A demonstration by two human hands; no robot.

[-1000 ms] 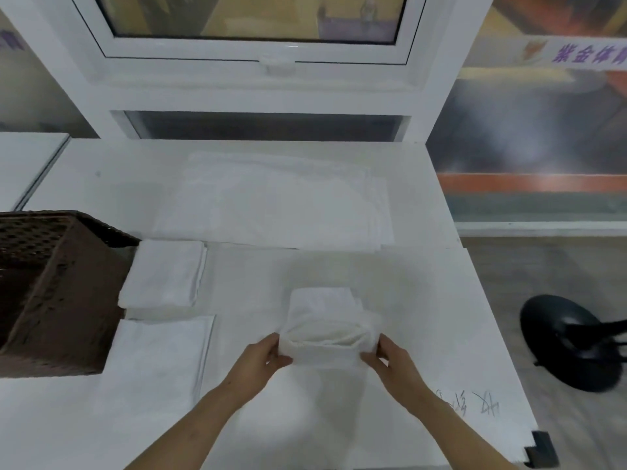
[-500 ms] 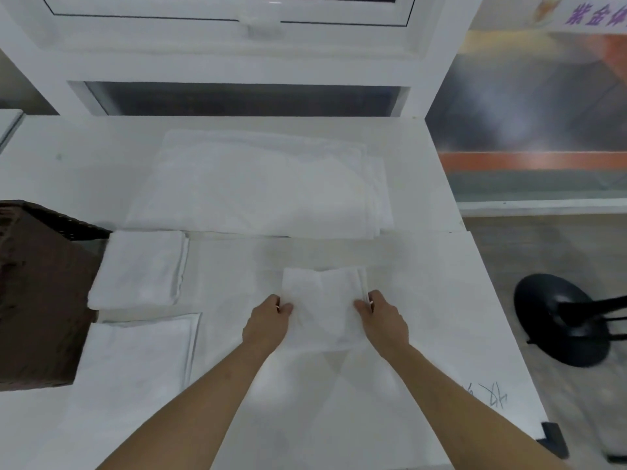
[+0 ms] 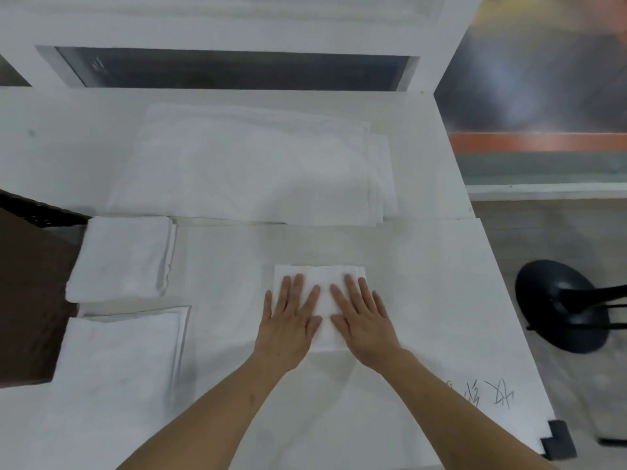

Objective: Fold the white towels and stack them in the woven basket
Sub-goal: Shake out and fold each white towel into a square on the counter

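A: Left to right, what's there?

B: The woven basket (image 3: pixel 30 293) at the left edge, two folded towels (image 3: pixel 122 259) just beside it on the tabletop (image 3: pixel 424 283), then the small folded towel (image 3: pixel 320 276) under both palms. Left hand (image 3: pixel 288 320) and right hand (image 3: pixel 364 320) lie flat on it, fingers straight and spread, gripping nothing.

A: What could go wrong?

B: I'd judge the layers may spring open or skew when the pressure lifts, and carrying it across to the basket one-handed could undo the fold.
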